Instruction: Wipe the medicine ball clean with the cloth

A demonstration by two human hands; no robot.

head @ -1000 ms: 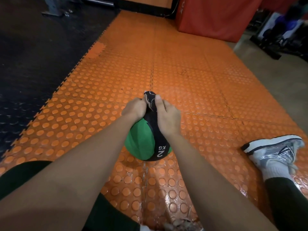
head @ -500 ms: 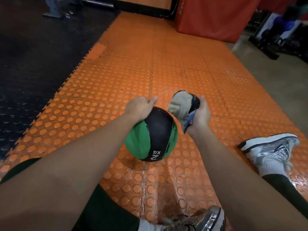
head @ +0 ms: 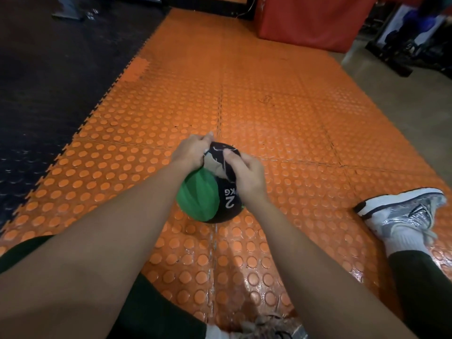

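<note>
A green and black medicine ball (head: 200, 199) marked "2 KG" rests on the orange studded mat between my legs. A black and beige cloth (head: 219, 159) is bunched on the top of the ball. My left hand (head: 189, 151) pinches the cloth's left edge at the ball's top. My right hand (head: 248, 176) grips the cloth from the right and presses it onto the ball, covering part of the black panel.
Orange studded floor tiles (head: 269, 118) stretch ahead, with black flooring (head: 49, 81) to the left and bare concrete (head: 403, 106) to the right. My right foot in a silver shoe (head: 403, 211) lies at the right. A red padded block (head: 310, 20) stands at the far end.
Half a second ago my right hand held the cloth lifted off to the right of the ball. It has come back onto the ball's top, and both hands hold the cloth there again.
</note>
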